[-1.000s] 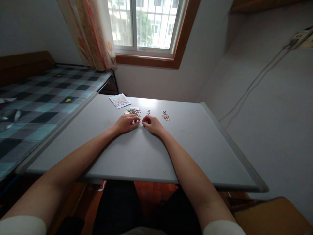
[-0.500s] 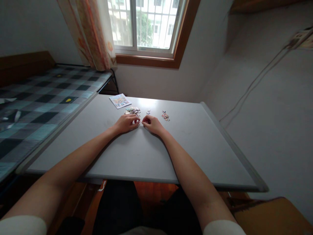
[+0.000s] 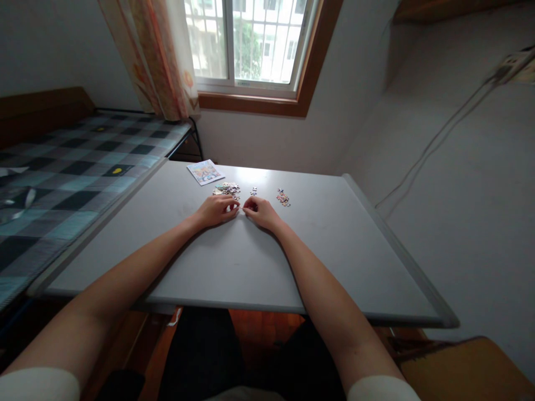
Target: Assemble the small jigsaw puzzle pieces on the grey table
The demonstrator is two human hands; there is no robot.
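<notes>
My left hand (image 3: 217, 210) and my right hand (image 3: 259, 211) meet fingertip to fingertip over the middle of the table, both in a pinch. A tiny pale puzzle piece (image 3: 241, 208) shows between them; its picture is too small to read. Just beyond my left fingers lies a loose heap of puzzle pieces (image 3: 227, 188), partly covered by that hand. A few joined or touching pieces (image 3: 253, 191) lie past my right hand. Farther right is a smaller cluster of orange-toned puzzle pieces (image 3: 283, 198).
A printed picture sheet (image 3: 205, 172) lies near the far left edge of the grey-white table (image 3: 234, 267). A bed with a checked cover (image 3: 125, 147) adjoins on the left. At lower right stands a wooden seat (image 3: 468, 370). A cable (image 3: 434, 142) hangs on the right wall.
The fingers of my right hand have shifted very slightly around the small piece. Otherwise the hands and piles keep their places.
</notes>
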